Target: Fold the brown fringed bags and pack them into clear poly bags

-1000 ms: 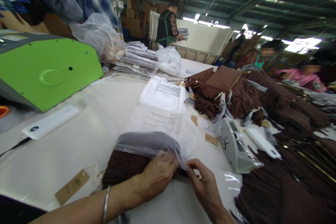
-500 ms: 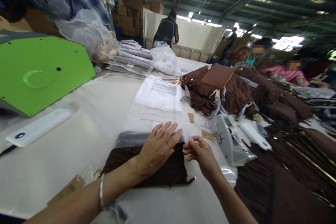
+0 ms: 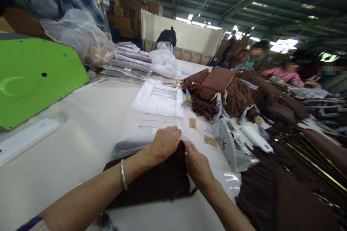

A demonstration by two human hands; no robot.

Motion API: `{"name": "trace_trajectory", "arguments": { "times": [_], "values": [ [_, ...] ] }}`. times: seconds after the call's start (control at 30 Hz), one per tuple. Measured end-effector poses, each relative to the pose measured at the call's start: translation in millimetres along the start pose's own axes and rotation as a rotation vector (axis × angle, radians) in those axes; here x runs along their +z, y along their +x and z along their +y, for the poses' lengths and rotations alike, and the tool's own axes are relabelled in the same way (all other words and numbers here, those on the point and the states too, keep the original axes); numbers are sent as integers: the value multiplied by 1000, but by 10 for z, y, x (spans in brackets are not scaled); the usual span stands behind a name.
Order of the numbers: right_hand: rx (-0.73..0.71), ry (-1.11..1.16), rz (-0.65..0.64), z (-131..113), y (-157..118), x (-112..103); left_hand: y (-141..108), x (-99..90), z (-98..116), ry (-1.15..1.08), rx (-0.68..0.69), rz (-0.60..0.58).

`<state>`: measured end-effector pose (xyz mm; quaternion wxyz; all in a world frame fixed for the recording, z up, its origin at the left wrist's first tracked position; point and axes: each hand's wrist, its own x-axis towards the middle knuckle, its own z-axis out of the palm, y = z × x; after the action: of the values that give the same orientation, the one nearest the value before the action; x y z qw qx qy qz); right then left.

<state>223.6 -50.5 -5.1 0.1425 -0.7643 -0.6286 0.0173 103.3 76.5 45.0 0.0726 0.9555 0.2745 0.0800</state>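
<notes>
A dark brown fringed bag (image 3: 151, 184) lies on the table in front of me, its far edge against a clear plastic bag (image 3: 159, 108) with printed text. My left hand (image 3: 166, 143), a silver bangle on its wrist, is closed on the near edge of the plastic bag, fingers curled; its fingertips are partly hidden. At the right corner of the brown bag, my right hand (image 3: 197, 162) is closed on the fabric, which stands raised between the two hands. The left forearm covers part of the bag.
A grey tape dispenser (image 3: 233, 144) and a white handheld device (image 3: 256, 139) stand to the right. Brown fringed bags (image 3: 219, 83) are piled beyond. On the left are a green machine (image 3: 35, 75) and another white device (image 3: 29, 139). Co-workers (image 3: 287, 74) are farther back.
Both hands have gone from loosely spread fingers to closed ones at the bag's far right corner. The fabric there has been lifted and bunched. The view has shifted slightly.
</notes>
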Motion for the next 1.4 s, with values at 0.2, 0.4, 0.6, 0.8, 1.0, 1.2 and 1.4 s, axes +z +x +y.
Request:
{"name": "trace_trajectory", "arguments": {
  "times": [0.2, 0.4, 0.6, 0.8, 1.0, 1.2, 1.4],
  "values": [
    [140, -162, -155, 11, 160, 23, 23, -6, -29, -51, -28, -9],
    [99, -290, -105, 89, 219, -300, 57, 17, -68, -114, -56, -18],
    [148, -109, -50, 9, 301, -490, 86, 23, -122, -179, -76, -23],
    [-205, -54, 86, -418, -58, 2, 72, 11, -145, -247, -23, -50],
    [-408, 190, 94, -413, -522, -6, -233, 129, -165, -329, 231, -143],
    [4, 168, 313, 61, -350, -152, -407, 265, -65, -278, 274, 25],
    [-27, 258, 262, 272, -165, 237, -688, 223, -153, -30, 398, 190]
  ]
}}
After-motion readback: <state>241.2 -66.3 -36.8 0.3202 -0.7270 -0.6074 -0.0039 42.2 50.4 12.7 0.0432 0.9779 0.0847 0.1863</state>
